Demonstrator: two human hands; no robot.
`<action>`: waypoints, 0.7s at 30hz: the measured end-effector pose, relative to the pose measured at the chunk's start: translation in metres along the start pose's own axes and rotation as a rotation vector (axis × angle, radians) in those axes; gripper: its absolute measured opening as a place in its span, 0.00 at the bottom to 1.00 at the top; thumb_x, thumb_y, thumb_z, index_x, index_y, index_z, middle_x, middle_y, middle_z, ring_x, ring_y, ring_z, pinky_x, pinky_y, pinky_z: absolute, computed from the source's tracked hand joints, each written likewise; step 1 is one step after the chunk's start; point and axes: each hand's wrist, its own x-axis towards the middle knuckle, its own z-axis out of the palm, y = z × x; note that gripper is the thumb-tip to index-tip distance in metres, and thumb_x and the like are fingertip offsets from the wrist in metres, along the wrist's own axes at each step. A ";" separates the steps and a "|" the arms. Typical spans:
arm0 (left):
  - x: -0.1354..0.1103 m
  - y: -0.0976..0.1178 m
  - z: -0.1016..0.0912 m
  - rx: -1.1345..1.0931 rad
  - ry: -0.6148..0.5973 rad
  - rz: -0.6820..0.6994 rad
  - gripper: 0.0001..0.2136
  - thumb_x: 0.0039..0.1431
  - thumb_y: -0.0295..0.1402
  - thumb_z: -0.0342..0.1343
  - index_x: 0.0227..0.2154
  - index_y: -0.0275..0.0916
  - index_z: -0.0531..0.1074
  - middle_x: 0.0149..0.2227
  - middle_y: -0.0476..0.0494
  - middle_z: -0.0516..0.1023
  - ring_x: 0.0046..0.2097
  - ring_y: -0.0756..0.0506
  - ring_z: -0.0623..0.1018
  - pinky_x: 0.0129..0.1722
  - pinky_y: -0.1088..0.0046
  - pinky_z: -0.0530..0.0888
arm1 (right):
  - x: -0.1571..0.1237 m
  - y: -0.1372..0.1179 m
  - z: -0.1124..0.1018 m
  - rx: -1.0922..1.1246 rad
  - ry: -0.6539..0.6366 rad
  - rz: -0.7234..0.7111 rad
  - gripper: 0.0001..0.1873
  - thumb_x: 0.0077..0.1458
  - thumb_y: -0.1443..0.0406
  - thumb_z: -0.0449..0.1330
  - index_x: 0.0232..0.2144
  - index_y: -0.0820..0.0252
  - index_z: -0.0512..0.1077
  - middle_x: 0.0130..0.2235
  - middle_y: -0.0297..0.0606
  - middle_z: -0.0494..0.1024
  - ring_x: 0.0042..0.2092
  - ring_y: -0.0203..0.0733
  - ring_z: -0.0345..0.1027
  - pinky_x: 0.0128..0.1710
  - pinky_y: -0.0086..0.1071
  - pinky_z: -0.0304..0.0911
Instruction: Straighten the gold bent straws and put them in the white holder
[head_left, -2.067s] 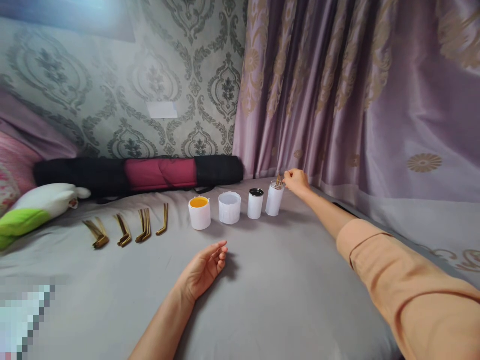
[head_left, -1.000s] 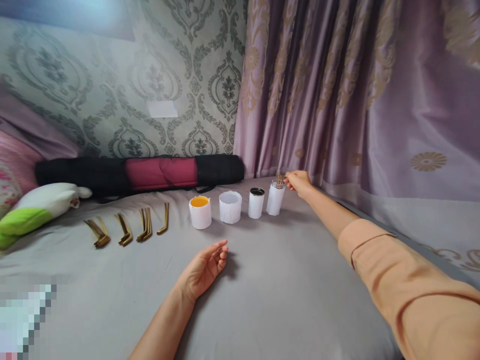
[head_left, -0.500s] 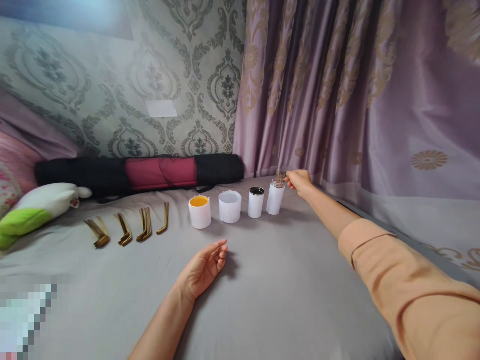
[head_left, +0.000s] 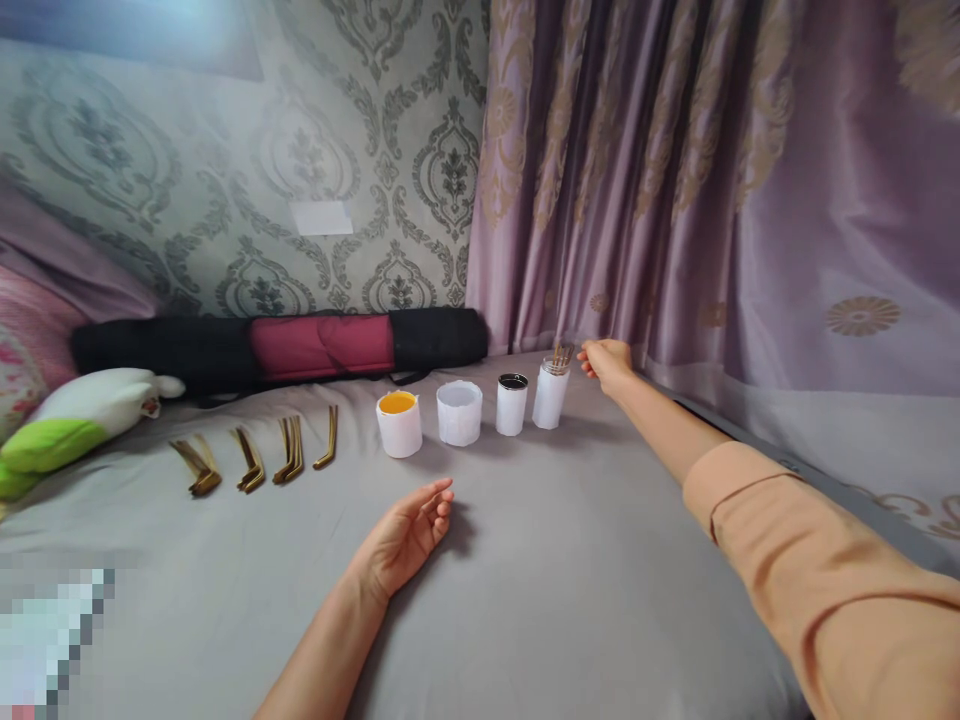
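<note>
My right hand hovers just right of a tall white-wrapped glass jar. Its fingers are loosely curled and slightly apart, with nothing visible in them. Thin gold-brown metal straws stand in that jar, their tops above the rim. Palm up, my left hand rests over the grey sheet with its fingers half bent and holding nothing. Beyond it stand a white container with an orange inside, a wide whitish container and a narrow dark-mouthed can.
Several bunches of bent gold straws lie on the grey sheet at left. A green and white plush toy sits at far left. Behind are a long black and maroon bag, a patterned wall and a purple curtain.
My right hand has shifted a little to the right, away from the straws in the tall jar. My left hand and the containers look unmoved.
</note>
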 end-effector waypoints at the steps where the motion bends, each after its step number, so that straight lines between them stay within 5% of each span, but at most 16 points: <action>1: 0.000 0.000 0.000 0.000 -0.003 0.000 0.10 0.50 0.23 0.54 0.37 0.29 0.68 0.30 0.43 0.70 0.27 0.54 0.70 0.25 0.81 0.71 | 0.000 0.001 -0.001 0.006 0.005 0.005 0.05 0.45 0.69 0.54 0.21 0.65 0.68 0.17 0.34 0.70 0.14 0.26 0.57 0.10 0.19 0.52; 21: -0.002 0.001 0.001 -0.013 -0.002 -0.015 0.09 0.50 0.22 0.53 0.36 0.30 0.69 0.30 0.44 0.70 0.27 0.54 0.70 0.24 0.80 0.71 | -0.030 0.020 -0.007 0.171 -0.104 0.127 0.07 0.51 0.66 0.52 0.24 0.64 0.66 0.18 0.31 0.68 0.14 0.25 0.56 0.10 0.19 0.50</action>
